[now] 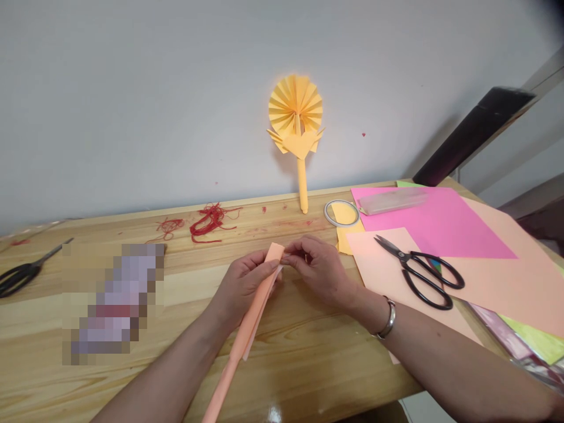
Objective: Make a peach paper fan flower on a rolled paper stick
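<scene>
I'm pinching the far end of the folded orange paper strip (251,311) between both hands: my left hand (244,282) is closing round it from below, my right hand (319,267) is nipping its tip with fingertips. The strip is running back toward the worktop's (308,352) near edge. Black scissors (420,270) are lying on peach paper (383,264) near the right edge; a tape roll (341,212) is sitting toward the back edge.

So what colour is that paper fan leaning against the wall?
Yellow-orange, pleats and handle alike; the paper fan shows in the head view.
</scene>
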{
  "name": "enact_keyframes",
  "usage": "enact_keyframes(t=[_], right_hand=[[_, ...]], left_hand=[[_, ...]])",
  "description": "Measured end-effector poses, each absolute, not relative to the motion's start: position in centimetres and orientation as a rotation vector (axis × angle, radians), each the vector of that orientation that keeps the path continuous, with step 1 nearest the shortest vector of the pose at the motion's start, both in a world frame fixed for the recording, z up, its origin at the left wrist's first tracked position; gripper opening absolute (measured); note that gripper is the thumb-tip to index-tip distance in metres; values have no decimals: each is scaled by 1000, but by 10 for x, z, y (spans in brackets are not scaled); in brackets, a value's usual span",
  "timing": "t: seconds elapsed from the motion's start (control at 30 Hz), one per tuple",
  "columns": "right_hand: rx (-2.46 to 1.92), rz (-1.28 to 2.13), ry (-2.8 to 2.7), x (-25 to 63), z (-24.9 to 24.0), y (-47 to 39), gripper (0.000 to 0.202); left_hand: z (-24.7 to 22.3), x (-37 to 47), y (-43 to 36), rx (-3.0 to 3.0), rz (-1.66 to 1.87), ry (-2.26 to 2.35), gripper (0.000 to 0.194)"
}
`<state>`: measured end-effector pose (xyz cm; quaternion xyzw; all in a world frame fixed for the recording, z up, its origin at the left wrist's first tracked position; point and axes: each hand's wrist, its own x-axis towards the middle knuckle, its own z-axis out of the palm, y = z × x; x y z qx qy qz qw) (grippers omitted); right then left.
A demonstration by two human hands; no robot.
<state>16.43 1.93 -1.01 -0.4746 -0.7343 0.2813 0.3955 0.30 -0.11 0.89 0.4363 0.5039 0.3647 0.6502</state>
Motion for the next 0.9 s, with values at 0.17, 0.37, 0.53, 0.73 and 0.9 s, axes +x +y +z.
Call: enact_keyframes(t=[0.17, 0.37, 0.53, 0.73, 0.9], right_hand=[[-1193, 725, -1868, 165, -11, 19, 5], [-1177, 733, -1852, 165, -12, 18, 9], [-1221, 832, -1767, 164, -10, 20, 11], [-1269, 1065, -1665, 162, -4, 21, 24], [-1135, 1601, -1607, 157, -4, 9, 28]], left_hand=[[10, 4, -1, 986, 827, 1146, 23], [9, 4, -1, 978, 828, 1124, 21], [11, 4, 0, 979, 858, 1156, 19], [8, -6, 9, 869, 1117, 1194, 16], [5, -13, 17, 741, 1394, 1200, 15]])
